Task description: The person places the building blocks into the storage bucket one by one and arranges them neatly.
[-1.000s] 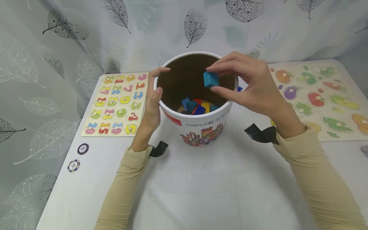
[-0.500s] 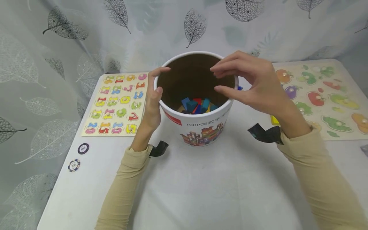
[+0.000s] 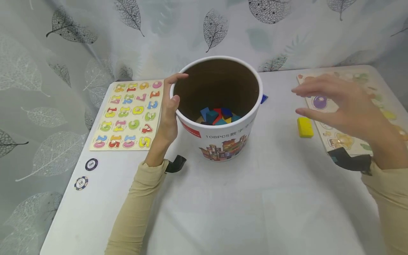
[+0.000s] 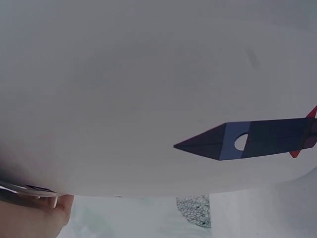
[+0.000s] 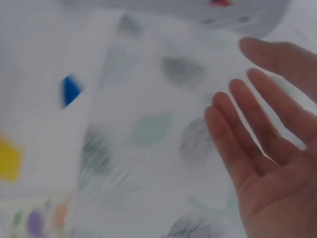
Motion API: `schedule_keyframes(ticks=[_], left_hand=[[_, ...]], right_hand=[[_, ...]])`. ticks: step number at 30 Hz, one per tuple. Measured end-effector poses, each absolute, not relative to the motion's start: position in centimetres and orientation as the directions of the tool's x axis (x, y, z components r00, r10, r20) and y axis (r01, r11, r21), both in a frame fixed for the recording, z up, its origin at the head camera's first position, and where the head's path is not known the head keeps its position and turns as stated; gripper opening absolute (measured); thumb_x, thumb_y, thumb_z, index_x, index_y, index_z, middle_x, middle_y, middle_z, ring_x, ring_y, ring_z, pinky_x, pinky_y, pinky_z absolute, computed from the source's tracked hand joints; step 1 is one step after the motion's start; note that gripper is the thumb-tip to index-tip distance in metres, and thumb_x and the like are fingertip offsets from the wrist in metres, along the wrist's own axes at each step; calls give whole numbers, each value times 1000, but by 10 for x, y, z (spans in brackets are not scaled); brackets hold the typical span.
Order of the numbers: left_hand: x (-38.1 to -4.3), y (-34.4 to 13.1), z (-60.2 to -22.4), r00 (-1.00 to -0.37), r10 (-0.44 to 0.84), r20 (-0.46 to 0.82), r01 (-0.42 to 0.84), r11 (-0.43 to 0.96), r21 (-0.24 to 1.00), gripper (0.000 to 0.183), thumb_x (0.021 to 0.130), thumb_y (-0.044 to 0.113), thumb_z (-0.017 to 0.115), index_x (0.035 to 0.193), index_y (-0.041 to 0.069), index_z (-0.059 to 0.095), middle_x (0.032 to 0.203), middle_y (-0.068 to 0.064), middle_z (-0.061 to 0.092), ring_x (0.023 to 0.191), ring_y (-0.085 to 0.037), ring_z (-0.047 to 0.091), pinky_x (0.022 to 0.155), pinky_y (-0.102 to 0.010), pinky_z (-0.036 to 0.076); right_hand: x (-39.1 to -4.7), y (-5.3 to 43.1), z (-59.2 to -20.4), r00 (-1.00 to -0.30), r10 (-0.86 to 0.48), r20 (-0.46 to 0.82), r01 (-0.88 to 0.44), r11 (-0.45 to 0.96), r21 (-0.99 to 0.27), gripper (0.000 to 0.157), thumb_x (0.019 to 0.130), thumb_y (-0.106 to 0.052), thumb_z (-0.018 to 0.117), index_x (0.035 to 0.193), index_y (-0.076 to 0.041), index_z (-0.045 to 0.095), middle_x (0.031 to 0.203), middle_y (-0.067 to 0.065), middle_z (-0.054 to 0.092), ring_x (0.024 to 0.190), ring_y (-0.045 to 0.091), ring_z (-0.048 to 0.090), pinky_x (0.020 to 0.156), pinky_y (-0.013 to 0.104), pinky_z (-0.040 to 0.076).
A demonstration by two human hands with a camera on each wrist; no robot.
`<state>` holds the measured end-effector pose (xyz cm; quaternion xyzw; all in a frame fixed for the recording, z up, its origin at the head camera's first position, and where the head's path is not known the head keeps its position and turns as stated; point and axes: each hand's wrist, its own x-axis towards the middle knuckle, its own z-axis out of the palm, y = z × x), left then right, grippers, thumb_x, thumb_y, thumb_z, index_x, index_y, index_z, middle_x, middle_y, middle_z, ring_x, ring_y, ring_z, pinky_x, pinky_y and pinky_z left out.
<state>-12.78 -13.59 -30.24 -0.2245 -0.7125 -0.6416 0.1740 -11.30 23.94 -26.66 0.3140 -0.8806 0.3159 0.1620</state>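
Note:
A white bucket (image 3: 220,141) printed with colourful buildings stands upright on the table, with several coloured wooden blocks (image 3: 220,115) at its bottom. My left hand (image 3: 168,117) grips the bucket's left rim; in the left wrist view that hand (image 4: 34,215) shows only at the lower left corner, beside the bucket wall (image 4: 124,99). Off to the right, my right hand (image 3: 344,106) hangs in the air with nothing in it, over the edge of the vegetable puzzle board (image 3: 373,117). The right wrist view shows its palm and straight fingers. A yellow block (image 3: 305,127) lies just left of that board.
A blue block (image 3: 264,98) lies partly hidden behind the bucket's right side. The number puzzle board (image 3: 127,117) is left of the bucket, and two poker chips (image 3: 91,164) lie near the left table edge. A leaf-print curtain (image 3: 178,32) hangs behind.
My right hand let a teal block drop into the bucket, then moved right, away from the rim. That uncovers the yellow block. My left hand has stayed on the rim.

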Motion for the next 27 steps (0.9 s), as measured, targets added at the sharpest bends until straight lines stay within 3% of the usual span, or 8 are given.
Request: schedule_keyframes(ticks=[1,3,6,10,14,20,27], left_hand=[[-128,-136,-303,-838,98,536,543,74,836,93,80,78,46,138,6,41,138,-12,45,127,-25,42,105,-56,37],[-128,-136,-303,-838,100,536,543,65,837,93,80,78,46,138,6,41,138,-13,45,127,-25,42,105,-56,37],[-128,-136,-303,-839,105,535,542,56,839,92,80,78,47,138,6,40,139,-13,44,127,-26,42,106,-56,37],[-128,-137,-303,-838,108,535,542,49,839,91,81,77,47,138,7,40,139,-12,44,127,-25,42,106,-54,37],[-128,-136,-303,-838,113,534,541,48,839,91,81,77,47,138,7,40,138,-11,45,127,-25,42,106,-52,37],[-129,-136,-303,-837,106,537,544,58,837,92,80,78,47,138,6,40,139,-13,44,127,-25,41,106,-54,37],[-129,-137,-304,-838,102,536,544,68,836,93,80,78,46,138,6,40,139,-13,44,127,-24,41,106,-52,37]], right_hand=[[-113,247,-275,-772,-456,443,-630,641,-438,56,65,2,85,117,-9,70,113,-21,61,99,-16,48,93,9,36],[-113,262,-293,-803,-477,357,-594,697,-403,60,63,-1,87,119,-13,69,115,-13,62,102,-9,46,91,9,32],[-115,279,-316,-863,-474,175,-501,756,-422,60,65,-4,87,121,-13,66,123,7,61,120,13,49,102,32,40],[-122,293,-336,-903,-429,-31,-372,817,-441,57,71,-7,85,124,-7,63,131,19,53,123,41,45,95,61,38],[-127,296,-348,-908,-398,-127,-312,847,-430,59,75,-8,82,129,-2,58,135,23,49,124,42,43,99,62,36],[-127,284,-352,-891,-450,-63,-383,819,-426,54,74,-8,83,123,-3,63,125,20,61,119,37,51,97,57,40],[-131,265,-360,-870,-493,-34,-426,783,-452,54,72,-7,84,122,-2,65,126,17,58,117,37,53,98,57,43]])
